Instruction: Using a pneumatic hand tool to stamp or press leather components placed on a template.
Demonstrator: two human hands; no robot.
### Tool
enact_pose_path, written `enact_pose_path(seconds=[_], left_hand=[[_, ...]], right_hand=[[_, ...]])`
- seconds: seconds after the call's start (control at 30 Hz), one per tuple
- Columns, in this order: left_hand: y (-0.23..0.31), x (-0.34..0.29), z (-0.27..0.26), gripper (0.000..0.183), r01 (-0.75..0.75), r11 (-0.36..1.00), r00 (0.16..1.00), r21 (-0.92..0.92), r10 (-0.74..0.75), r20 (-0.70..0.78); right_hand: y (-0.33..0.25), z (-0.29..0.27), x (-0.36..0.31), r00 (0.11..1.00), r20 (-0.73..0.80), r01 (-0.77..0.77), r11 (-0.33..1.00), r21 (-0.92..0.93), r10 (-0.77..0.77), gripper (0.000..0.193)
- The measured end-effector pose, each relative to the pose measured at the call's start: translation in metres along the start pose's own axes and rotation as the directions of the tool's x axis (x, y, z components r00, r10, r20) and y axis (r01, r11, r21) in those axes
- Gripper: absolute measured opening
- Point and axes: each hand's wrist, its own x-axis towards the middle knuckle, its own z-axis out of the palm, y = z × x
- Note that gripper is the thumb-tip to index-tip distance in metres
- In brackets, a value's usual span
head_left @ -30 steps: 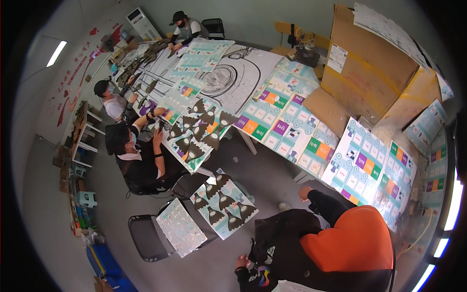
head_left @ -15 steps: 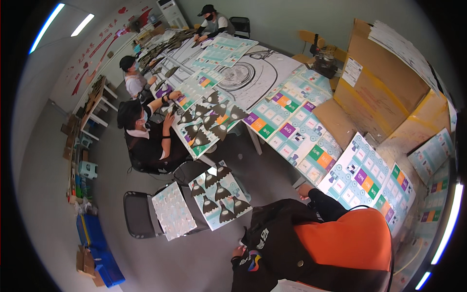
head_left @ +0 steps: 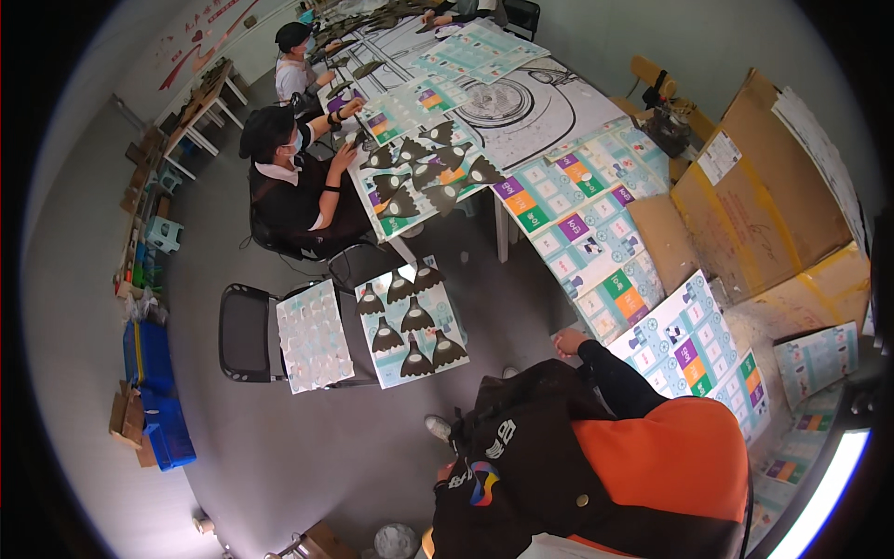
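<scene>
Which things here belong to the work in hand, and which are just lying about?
In hand: right hand, at the edge of the colourful printed sheets.
Lying about: sheet of dark cut-outs on a chair; cardboard boxes; blue crates.

2 large brown cardboard boxes (head_left: 754,200) stand at the right, beside the counter (head_left: 549,102); the nearer one bears a small white label (head_left: 719,156) on its upper corner. A flat brown box (head_left: 328,538) lies on the floor at the lower edge. Red lettering (head_left: 200,35) runs along the far left wall.
</scene>
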Motion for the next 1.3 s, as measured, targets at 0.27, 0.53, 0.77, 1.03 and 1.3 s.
enact_pose_path(seconds=[0.27,0.53,0.77,1.03,1.3], left_hand=[[0.109,0.078,-0.064,0.029,-0.247,0.957,0.96,0.149,0.221,0.172],[0.128,0.128,-0.086,0.028,-0.376,0.894,0.914,0.244,0.314,0.258],[0.139,0.128,-0.09,0.028,-0.387,0.881,0.91,0.27,0.318,0.268],[0.129,0.118,-0.084,0.027,-0.357,0.896,0.927,0.264,0.305,0.219],[0.112,0.076,-0.081,0.027,-0.215,0.96,0.976,0.182,0.217,0.008]], right_hand=[[0.025,0.03,0.036,0.97,0.1,0.238,0.766,-0.597,-0.224,0.018],[0.023,0.019,0.007,0.972,-0.045,0.172,0.824,-0.54,-0.232,0.029],[0.026,-0.024,-0.017,0.901,-0.392,0.011,0.916,-0.401,-0.183,0.031],[0.009,-0.077,-0.073,0.769,-0.606,-0.227,0.973,0.037,0.203,0.043],[0.015,-0.047,-0.061,0.863,-0.505,-0.123,0.969,-0.213,-0.002,0.036]])
